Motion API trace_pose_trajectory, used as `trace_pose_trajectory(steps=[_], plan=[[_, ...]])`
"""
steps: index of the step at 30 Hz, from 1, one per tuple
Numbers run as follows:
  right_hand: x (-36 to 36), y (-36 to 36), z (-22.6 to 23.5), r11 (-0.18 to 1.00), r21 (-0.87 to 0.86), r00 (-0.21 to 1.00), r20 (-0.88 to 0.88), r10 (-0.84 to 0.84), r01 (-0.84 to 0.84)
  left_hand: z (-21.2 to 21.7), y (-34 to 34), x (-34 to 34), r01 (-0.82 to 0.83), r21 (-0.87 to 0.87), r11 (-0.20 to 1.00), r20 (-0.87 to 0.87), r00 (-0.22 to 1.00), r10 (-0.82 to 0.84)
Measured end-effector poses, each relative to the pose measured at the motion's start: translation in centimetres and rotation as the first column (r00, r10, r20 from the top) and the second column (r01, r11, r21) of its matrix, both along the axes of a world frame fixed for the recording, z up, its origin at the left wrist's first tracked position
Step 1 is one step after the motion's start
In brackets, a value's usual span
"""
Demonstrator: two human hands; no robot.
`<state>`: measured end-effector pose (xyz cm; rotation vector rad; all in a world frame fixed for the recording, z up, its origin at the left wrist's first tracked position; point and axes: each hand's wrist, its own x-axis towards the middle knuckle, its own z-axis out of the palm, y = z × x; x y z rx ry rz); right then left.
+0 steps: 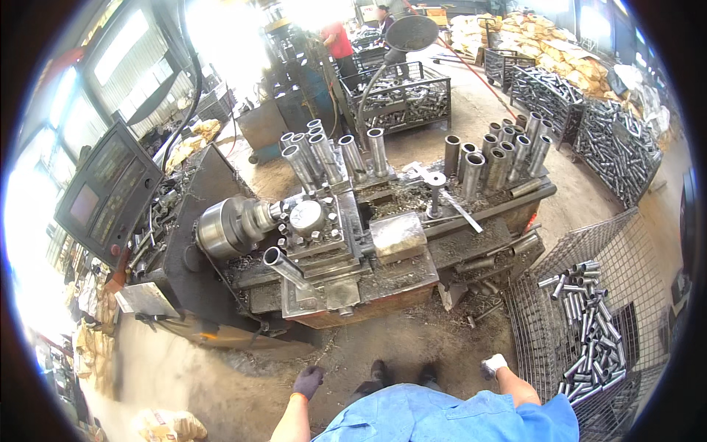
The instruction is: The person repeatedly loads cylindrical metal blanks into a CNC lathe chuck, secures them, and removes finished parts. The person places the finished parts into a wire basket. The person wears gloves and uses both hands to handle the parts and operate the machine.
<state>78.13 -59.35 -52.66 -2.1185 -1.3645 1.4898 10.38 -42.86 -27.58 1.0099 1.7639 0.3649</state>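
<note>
My left hand [308,381], in a dark glove, hangs low over the floor in front of the lathe; its fingers look loosely curled and no object shows in them. My right hand [494,365], in a whitish glove, is held closed beside the wire mesh basket [541,317], with nothing visible in it. Neither hand touches the lathe. A round metal chuck [223,227] sits at the lathe's left, next to the tool post [306,217]. One metal tube [287,267] leans upright on the carriage's near left corner.
Several tubes [473,173] stand upright at the lathe's right end, and others [315,153] behind the tool post. A control panel [107,195] rises at left. Short tubes [589,331] lie in the mesh basket. Bins of parts [615,144] stand far right; a person in red [338,41] is behind.
</note>
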Motion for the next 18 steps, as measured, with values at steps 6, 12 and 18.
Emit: trace_pose_trajectory(steps=[6,12,18], plan=[[-6.3,8.1,4.2,0.953,-0.253,0.985,-0.013,-0.174,0.165,-2.8,2.4,-14.0,-0.716,0.179,0.675,0.345,0.688,0.639],[-9.9,13.5,7.5,0.996,0.051,0.986,0.158,0.061,-0.07,-2.4,7.6,-25.9,0.048,0.624,0.78,-0.766,0.235,0.598],[-5.3,20.4,14.1,0.745,0.644,0.824,0.321,-0.466,0.17,5.8,9.5,-25.8,-0.415,0.803,0.428,-0.166,0.535,0.829]])
